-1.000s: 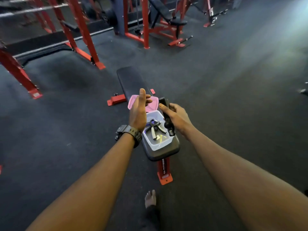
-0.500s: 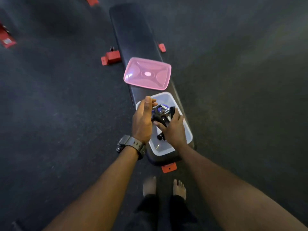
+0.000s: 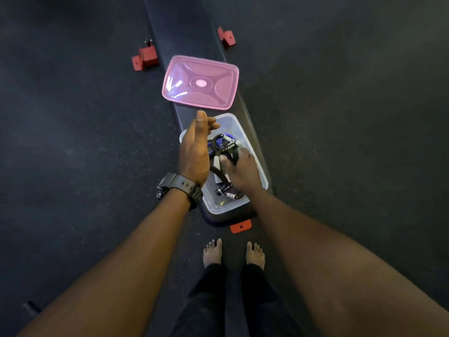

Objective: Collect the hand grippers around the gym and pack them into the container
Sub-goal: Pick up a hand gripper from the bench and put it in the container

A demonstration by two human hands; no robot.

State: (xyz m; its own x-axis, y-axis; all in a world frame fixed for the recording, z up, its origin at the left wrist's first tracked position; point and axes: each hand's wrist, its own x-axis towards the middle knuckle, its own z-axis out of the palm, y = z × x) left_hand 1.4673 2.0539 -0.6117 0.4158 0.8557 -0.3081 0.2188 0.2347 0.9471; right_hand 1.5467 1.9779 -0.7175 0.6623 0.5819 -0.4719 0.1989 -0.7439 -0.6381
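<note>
A clear plastic container [image 3: 252, 152] sits on the near end of a black gym bench [image 3: 170, 27]. My right hand [image 3: 240, 170] is inside it, closed around a black hand gripper [image 3: 224, 148] with a steel spring. More hand grippers lie under it, one with a blue part [image 3: 222, 142] and one near the front wall [image 3: 227, 192]. My left hand [image 3: 195, 149], wearing a dark watch, hovers open at the container's left rim, holding nothing. The pink lid [image 3: 201, 82] lies on the bench just beyond the container.
Red bench feet show at the far left [image 3: 144, 57], the far right [image 3: 227, 37] and the near end [image 3: 240, 226]. Dark rubber floor [image 3: 352, 117] surrounds the bench. My bare feet [image 3: 233, 254] stand right in front of it.
The view has tilted down from the gym racks to the bench. My right hand has lowered the black hand gripper into the container. My left hand stays at the left rim.
</note>
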